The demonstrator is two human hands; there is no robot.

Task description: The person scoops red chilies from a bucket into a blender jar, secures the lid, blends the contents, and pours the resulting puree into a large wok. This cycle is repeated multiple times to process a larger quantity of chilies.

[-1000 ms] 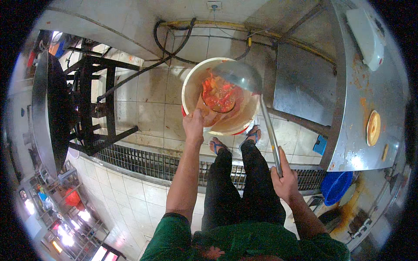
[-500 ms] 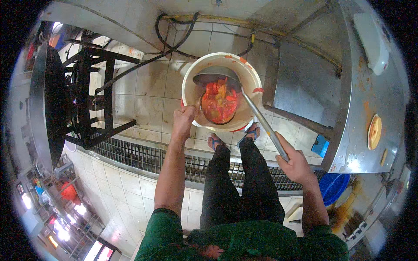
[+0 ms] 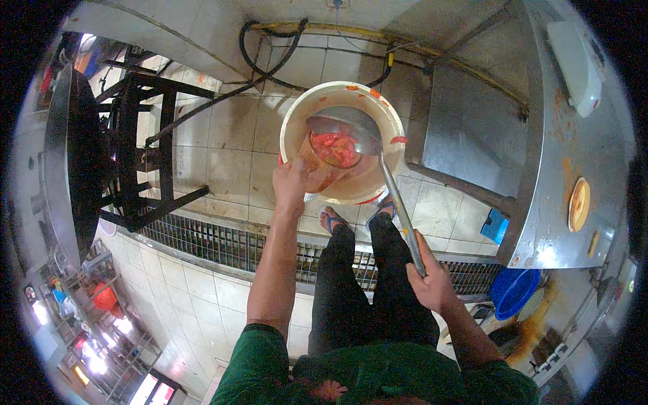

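Observation:
A round cream bucket [image 3: 291,125] stands on the tiled floor in front of my feet, with red bits stuck to its rim. My left hand [image 3: 290,181] is closed on a clear container [image 3: 325,181] that leans inside the bucket. Chopped red and orange pulp [image 3: 335,150] shows in the container's mouth. My right hand [image 3: 432,278] grips the end of a long handle; it belongs to a large metal ladle [image 3: 364,127], whose broad head is in the bucket beside the pulp. How far the container reaches down is hidden.
A steel counter [image 3: 553,202] at the right bears a round wooden-looking disc [image 3: 579,204]. A blue basin [image 3: 514,291] lies below it. To the left stands a black metal frame [image 3: 169,135]; a dark hose [image 3: 202,116] runs behind. A floor grate [image 3: 223,241] crosses near my feet.
My right hand has moved down and left with the handle, and the ladle's head has turned. My left hand has shifted slightly right and tilted the container; the pulp now shows smaller and higher up.

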